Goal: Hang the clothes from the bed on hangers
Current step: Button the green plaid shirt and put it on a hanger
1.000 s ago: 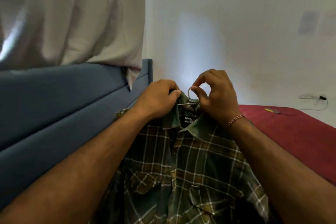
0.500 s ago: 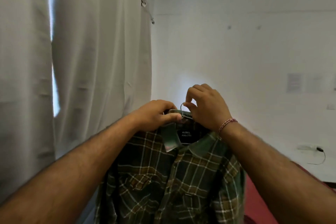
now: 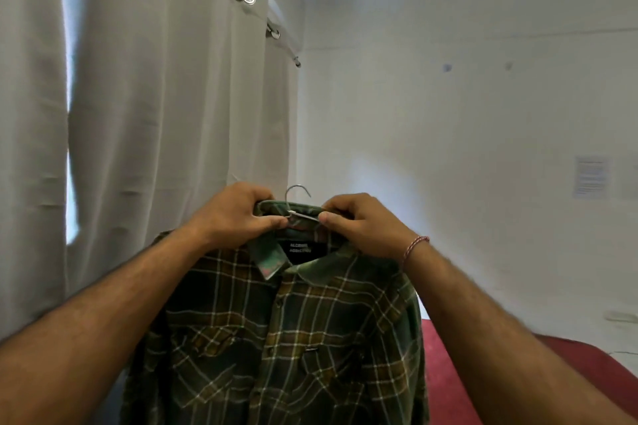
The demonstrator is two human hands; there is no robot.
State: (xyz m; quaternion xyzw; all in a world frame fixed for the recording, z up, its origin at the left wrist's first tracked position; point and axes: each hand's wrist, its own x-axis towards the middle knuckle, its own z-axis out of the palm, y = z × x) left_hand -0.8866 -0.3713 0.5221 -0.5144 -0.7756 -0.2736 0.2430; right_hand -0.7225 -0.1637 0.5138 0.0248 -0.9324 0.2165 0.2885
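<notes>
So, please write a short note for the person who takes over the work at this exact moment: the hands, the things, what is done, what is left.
Left hand: grips the collar of the plaid shirt, on the left of the hook.
Right hand: pinches the collar and the hanger wire, on the right of the hook.
Things: the shirt is held up in the air, front toward the camera, in front of the curtain. The hook of the hanger stands up above the collar and is free, on no rail.
Done: the shirt is on its hanger.
Left: hang the hook somewhere. The bed shows only an edge, so other clothes cannot be told.
</notes>
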